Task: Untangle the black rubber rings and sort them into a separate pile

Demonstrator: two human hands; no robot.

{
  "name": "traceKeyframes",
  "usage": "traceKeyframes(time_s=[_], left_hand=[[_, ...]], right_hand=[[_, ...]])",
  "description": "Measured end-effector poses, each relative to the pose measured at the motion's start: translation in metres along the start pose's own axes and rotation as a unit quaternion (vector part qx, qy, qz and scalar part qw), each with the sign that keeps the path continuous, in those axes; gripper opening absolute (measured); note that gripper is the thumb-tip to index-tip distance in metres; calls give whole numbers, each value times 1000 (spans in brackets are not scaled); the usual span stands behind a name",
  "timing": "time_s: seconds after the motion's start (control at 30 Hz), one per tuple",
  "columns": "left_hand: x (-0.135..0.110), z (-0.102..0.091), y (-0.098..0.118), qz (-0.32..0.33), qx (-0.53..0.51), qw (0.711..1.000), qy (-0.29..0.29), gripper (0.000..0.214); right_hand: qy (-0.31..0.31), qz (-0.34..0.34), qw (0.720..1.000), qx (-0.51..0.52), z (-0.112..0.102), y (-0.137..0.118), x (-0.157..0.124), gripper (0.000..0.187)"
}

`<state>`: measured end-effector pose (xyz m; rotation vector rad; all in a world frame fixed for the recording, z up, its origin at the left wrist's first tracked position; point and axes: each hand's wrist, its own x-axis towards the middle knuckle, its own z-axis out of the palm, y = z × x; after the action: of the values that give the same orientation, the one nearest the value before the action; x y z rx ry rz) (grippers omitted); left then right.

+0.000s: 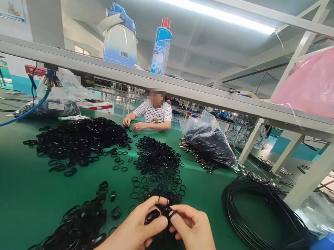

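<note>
My left hand (142, 223) is closed around several small black rings (152, 215), pinching them between thumb and fingers. Close beside it, my right hand (193, 226) pinches a black ring (173, 214) between thumb and forefinger. The fingertips of both hands meet over a spread of loose rings; whether the rings between them are joined cannot be made out. Just beyond my hands lies a middle pile of thin black rings (158, 154). A nearer pile of black rings (78, 225) sits to the left of my left forearm, partly blurred.
A large heap of black bands (81, 138) lies at the far left of the green table (202, 191). On the right are a black cable coil (234, 223) and a plastic bag of cables (211, 139). Across the table sits a person (156, 115). A shelf (186, 89) spans overhead.
</note>
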<state>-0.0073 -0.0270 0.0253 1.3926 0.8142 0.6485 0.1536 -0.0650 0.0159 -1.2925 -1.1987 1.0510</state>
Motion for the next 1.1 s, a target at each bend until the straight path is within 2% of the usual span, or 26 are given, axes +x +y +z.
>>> traceKeyframes(time_s=[0.1, 0.2, 0.37, 0.5, 0.7, 0.87, 0.97, 1.1], left_hand=[[3, -1, -1, 22, 31, 999, 35, 37], [6, -4, -2, 4, 35, 997, 68, 39], [5, -6, -4, -28, 86, 995, 43, 48], [4, -6, -3, -28, 96, 994, 51, 50], [1, -4, 2, 27, 88, 995, 43, 37], [2, -3, -4, -8, 113, 993, 30, 40], [2, 0, -7, -5, 117, 993, 31, 37], [-1, 5, -8, -5, 84, 996, 9, 29]], right_hand=[[15, 23, 999, 25, 1, -1, -1, 32], [45, 22, 997, 58, -2, -3, 0, 32], [4, 12, 997, 74, -6, 1, 2, 34], [-12, 6, 997, 70, -6, 6, 2, 31], [16, -1, 1000, 13, -6, 7, 2, 31], [18, 0, 1000, -2, -2, 8, 1, 24], [0, -7, 1000, -13, 1, 8, 0, 22], [11, -21, 998, -52, 1, 9, -2, 17]])
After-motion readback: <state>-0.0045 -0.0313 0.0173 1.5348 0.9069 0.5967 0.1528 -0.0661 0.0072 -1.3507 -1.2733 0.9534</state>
